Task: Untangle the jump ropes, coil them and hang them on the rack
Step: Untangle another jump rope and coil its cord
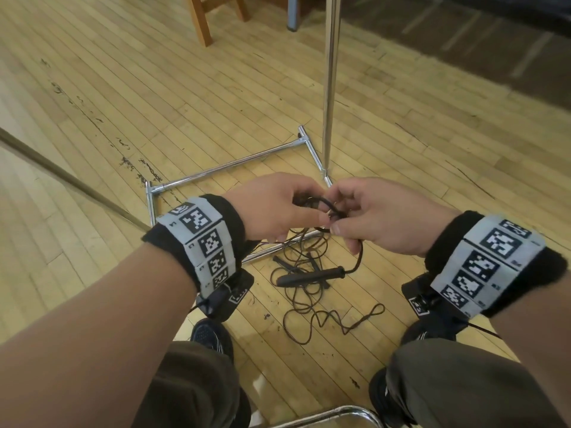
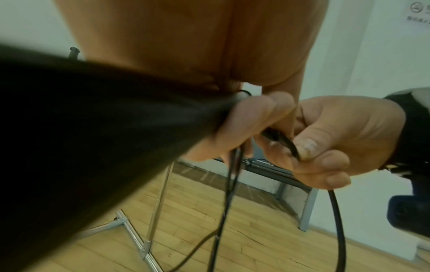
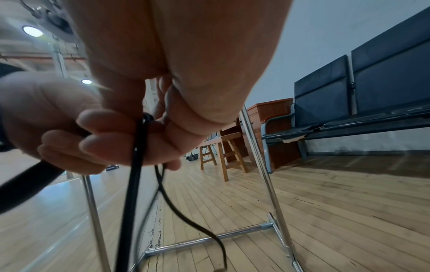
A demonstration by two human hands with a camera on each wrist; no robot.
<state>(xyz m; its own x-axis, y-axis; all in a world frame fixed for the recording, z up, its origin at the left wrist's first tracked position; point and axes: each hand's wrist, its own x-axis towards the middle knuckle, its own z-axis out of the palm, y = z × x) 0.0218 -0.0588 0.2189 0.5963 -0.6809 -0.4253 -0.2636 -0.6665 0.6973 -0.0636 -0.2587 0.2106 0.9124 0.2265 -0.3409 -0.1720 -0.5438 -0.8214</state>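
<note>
Left hand [image 1: 272, 208] and right hand [image 1: 374, 217]: fingers curled, pinching a black rope [image 1: 321, 205] between them above the floor [image 1: 123, 88]. Remaining rope tangle [image 1: 304, 291] lies on floor beside rack [image 1: 234, 163] base, one handle [image 1: 309, 276] dangling.

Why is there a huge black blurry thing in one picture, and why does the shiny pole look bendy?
Left wrist view: the black smear is a rope handle in the left hand, too close to focus. Right wrist view: the wide lens curves the rack poles, and the near rope blurs. Head view: mostly sharp; floor glare pale at left.
</note>
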